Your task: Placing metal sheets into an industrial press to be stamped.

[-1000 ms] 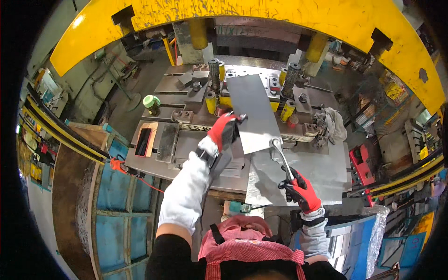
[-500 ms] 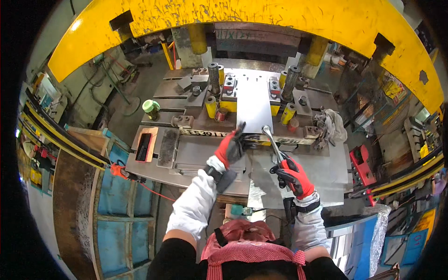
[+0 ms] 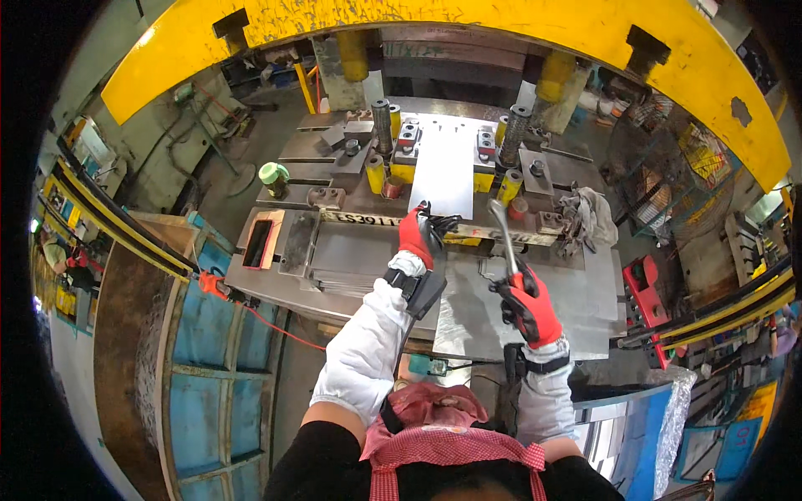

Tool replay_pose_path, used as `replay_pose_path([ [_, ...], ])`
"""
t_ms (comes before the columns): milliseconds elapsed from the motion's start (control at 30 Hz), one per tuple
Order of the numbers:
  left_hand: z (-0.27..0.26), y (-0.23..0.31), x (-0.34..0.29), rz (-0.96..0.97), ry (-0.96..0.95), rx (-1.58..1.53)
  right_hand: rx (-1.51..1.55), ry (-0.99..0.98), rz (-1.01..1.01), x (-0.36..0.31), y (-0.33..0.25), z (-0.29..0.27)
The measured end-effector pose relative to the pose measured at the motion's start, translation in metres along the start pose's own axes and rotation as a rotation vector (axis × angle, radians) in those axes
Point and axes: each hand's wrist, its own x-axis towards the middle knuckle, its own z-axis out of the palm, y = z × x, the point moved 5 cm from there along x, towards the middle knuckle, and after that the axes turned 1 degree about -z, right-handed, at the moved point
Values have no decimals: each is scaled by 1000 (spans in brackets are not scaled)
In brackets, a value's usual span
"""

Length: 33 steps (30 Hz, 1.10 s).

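Note:
My right hand (image 3: 528,307), in a red and black glove, is closed round the handle of a long metal rod tool with a rounded head (image 3: 505,225). The tool's head is raised beside the near right corner of a bright metal sheet (image 3: 443,171), apart from it. That sheet lies flat over the die (image 3: 351,219), between two upright posts. My left hand (image 3: 424,234), gloved alike, is at the sheet's near edge with fingers apart; whether they touch the sheet is hard to tell.
Stacked metal plates (image 3: 347,259) lie at the bench's near left; a wider sheet (image 3: 551,309) is at the right. A green-capped bottle (image 3: 273,177) and a crumpled grey rag (image 3: 589,219) flank the die. A yellow press beam (image 3: 468,18) spans the top. A red control stand (image 3: 647,301) is at right.
The tool's head has lifted off the sheet and moved a little right. My left hand has shifted right to the sheet's near edge. The sheet sits slightly further left, and the whole view has shifted.

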Motion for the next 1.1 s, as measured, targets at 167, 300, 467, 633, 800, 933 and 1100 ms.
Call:
replay_pose_path([
  [167,-2,-6,6,-32,40,6,-15,236,9,-41,59,-98],
  [300,3,-7,5,14,24,-51,-54,429,110,-51,114,-178],
  [467,-15,-5,20,115,43,-3,86,263,106,-46,145,-194],
  [633,-8,-11,25,70,45,39,295,264,174,-44,172,-217],
  [800,-56,1,50,300,-111,297,375,232,104,-42,166,-203],
  [933,-48,-4,48,327,-88,326,378,277,126,-48,154,-200],
  [1100,-11,5,19,706,-248,998,292,298,150,-48,155,-206],
])
